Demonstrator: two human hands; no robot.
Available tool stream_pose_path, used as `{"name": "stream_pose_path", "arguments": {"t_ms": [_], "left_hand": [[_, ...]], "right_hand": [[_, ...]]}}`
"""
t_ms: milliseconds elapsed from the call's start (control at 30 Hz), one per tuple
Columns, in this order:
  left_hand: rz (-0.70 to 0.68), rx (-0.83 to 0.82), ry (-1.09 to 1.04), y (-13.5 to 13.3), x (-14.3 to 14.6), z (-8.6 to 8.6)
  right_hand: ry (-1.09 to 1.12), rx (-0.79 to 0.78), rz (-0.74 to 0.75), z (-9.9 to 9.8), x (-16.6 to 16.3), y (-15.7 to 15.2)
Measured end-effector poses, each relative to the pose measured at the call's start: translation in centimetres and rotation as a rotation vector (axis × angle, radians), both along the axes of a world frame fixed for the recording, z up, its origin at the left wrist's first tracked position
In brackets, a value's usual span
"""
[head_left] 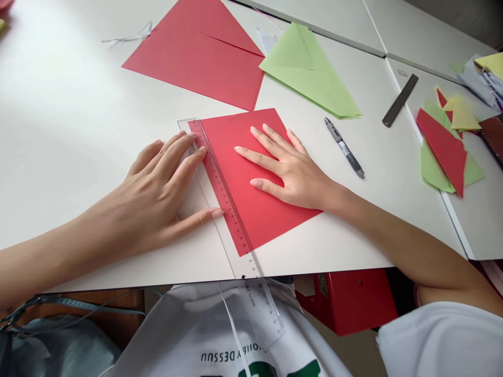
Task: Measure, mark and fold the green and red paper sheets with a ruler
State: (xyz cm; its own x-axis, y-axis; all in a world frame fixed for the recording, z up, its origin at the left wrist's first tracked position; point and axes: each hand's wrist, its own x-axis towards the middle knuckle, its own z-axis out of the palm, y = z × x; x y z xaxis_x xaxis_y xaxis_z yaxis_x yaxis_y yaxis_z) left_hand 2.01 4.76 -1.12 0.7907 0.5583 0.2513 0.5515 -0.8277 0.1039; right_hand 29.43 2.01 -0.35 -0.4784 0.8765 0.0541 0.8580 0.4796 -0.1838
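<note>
A sheet of red paper (239, 136) lies on the white table in front of me. Along its left side rests a clear plastic ruler (226, 196), whose lower end sticks out past the table's front edge. My left hand (165, 183) presses on the ruler with fingertips and thumb, the fingers stretched out. Flat on the red paper lies my right hand (286, 167), its fingers spread. To the right of that hand is a grey and black pen (345, 147), touched by neither hand.
Larger red paper (196, 57) and folded light green paper (310, 73) lie at the back. A dark flat strip (400, 100) sits further right. Beyond it are red, green and yellow paper scraps (444, 149). A red stool-like object (357, 301) stands below the table edge.
</note>
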Motion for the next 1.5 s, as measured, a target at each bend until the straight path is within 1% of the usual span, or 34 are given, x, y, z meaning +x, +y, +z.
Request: {"name": "stream_pose_path", "arguments": {"t_ms": [333, 567, 933, 1067, 1500], "left_hand": [[0.011, -0.005, 0.014, -0.1, 0.2, 0.2], [0.016, -0.067, 0.013, -0.3, 0.2, 0.6], [0.022, 0.010, 0.005, -0.3, -0.5, -0.2], [0.047, 0.027, 0.002, -0.6, -1.1, -0.5], [0.053, 0.026, -0.002, -1.2, -1.8, 0.0]], "right_hand": [[0.010, -0.001, 0.002, 0.1, 0.0, 0.0], [-0.011, -0.023, -0.016, 0.3, -0.1, -0.1], [0.020, -0.015, 0.006, 0.3, -0.6, -0.3], [0.037, -0.018, 0.012, 0.0, -1.0, -0.3], [0.097, -0.073, 0.017, -0.2, -1.5, -0.2]]}}
